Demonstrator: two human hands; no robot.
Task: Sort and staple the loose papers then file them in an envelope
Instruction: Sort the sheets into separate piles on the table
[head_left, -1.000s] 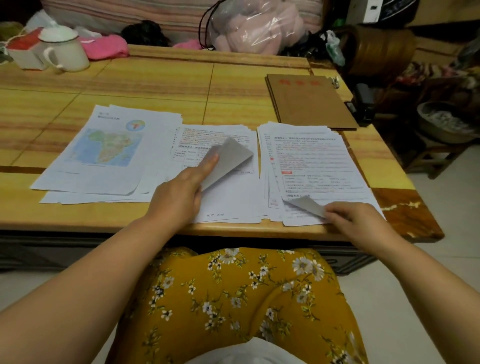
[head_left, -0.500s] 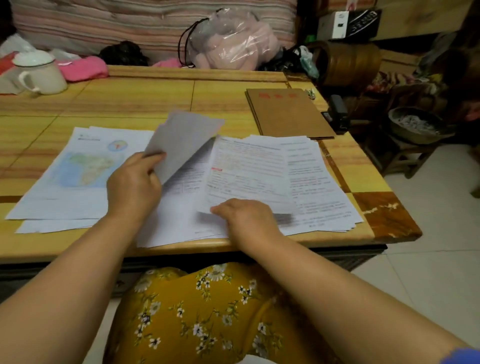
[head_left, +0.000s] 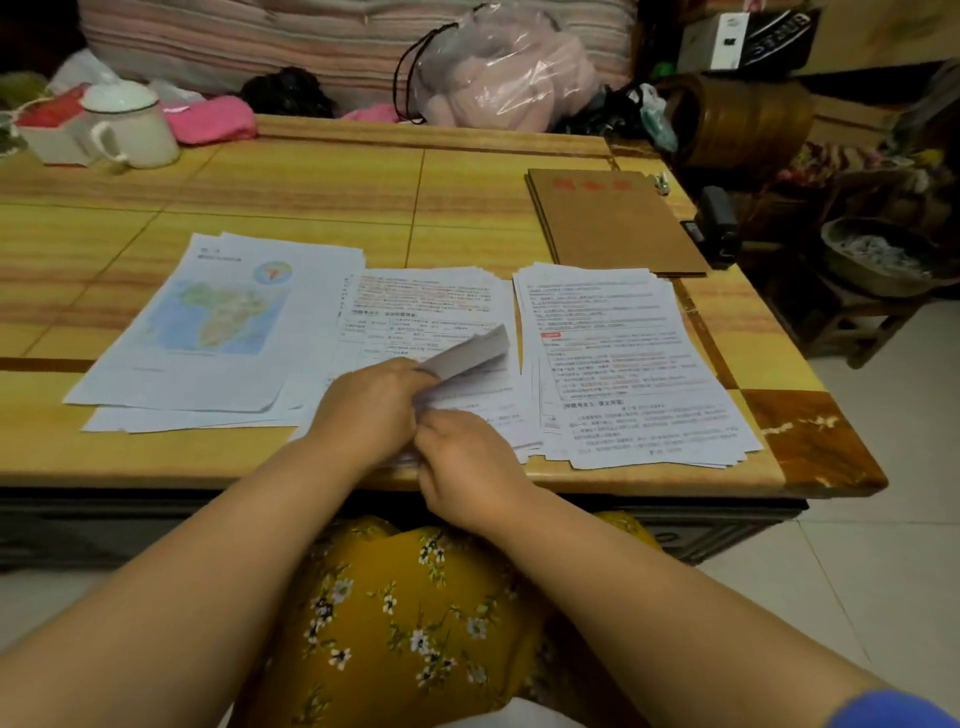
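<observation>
Both hands meet at the near edge of the middle paper pile (head_left: 431, 312): the left hand (head_left: 371, 410) pinches a lifted sheet (head_left: 467, 353), and the right hand (head_left: 467, 462) has come over from the right pile (head_left: 628, 364) to grip the same edge. Sorting goes on; the brown envelope (head_left: 613, 223) and stapler (head_left: 719, 226) wait, untouched.

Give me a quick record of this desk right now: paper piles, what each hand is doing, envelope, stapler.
left pile: map sheet on top
middle pile: both hands on its near edge
right pile: untouched
left hand: lifts a curled sheet
right hand: pinches the middle pile's near edge
envelope: brown, flat, far right of table
stapler: black, beside the envelope
</observation>
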